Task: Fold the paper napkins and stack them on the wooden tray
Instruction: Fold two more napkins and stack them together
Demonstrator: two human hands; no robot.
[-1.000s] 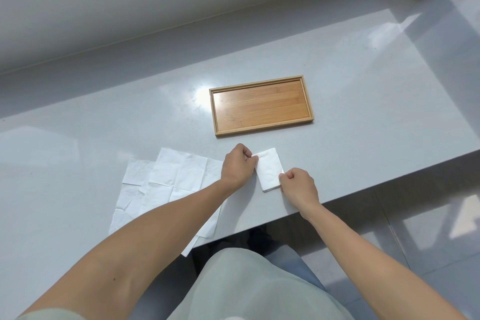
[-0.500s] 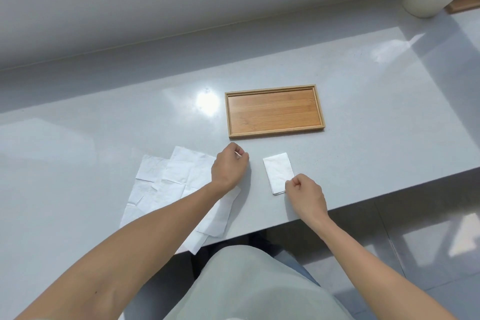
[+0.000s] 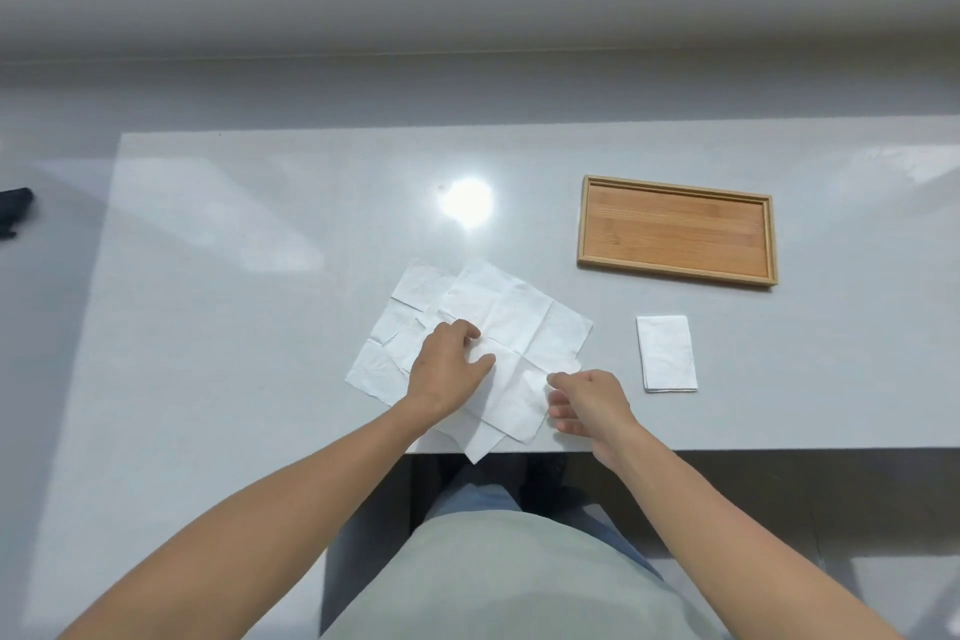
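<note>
A pile of unfolded white napkins (image 3: 519, 322) lies on the grey table near its front edge, one corner hanging over it. My left hand (image 3: 449, 369) rests flat on the pile, fingers spread. Beside the pile's right edge hovers my right hand (image 3: 587, 403), fingers apart and curled, holding nothing. One folded napkin (image 3: 666, 353) lies by itself to the right of my hands. The wooden tray (image 3: 587, 224) sits behind the folded napkin with nothing in it.
The grey table (image 3: 260, 276) runs from the left to the right edge of the view; its front edge is just below my hands. A dark object (image 3: 13, 208) shows at the far left edge. A wall rises behind the table.
My right hand let go of the folded napkin and moved left to the pile. My left hand shifted onto the unfolded napkins. The view swung left, so the tray now sits on the right.
</note>
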